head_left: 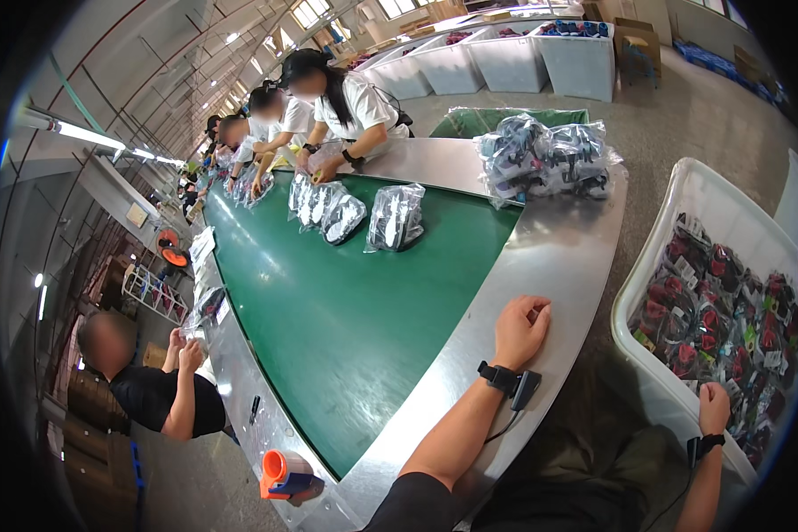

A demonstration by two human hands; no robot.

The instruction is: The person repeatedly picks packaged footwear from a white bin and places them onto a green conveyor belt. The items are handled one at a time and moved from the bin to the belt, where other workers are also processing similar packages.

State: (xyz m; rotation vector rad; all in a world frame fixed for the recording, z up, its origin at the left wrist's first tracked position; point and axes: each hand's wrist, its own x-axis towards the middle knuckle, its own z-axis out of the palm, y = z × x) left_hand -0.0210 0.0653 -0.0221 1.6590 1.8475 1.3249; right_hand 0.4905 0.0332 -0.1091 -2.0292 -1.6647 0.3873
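Observation:
My left hand rests on the metal border of the green conveyor belt, its fingers curled in and nothing visible in them. A black band with a small device sits on that wrist. At the right, my right hand is by the near rim of a white bin, fingers folded; whatever they may hold is hidden. Inside the bin lie many bagged red and dark shoes. Beyond my left hand, clear bags of grey and dark shoes are piled at the table's far corner.
Bagged shoes lie on the belt. Several co-workers stand along its far side; another person handles a bag at the left. An orange cup and a black marker sit on the left border. White bins stand behind.

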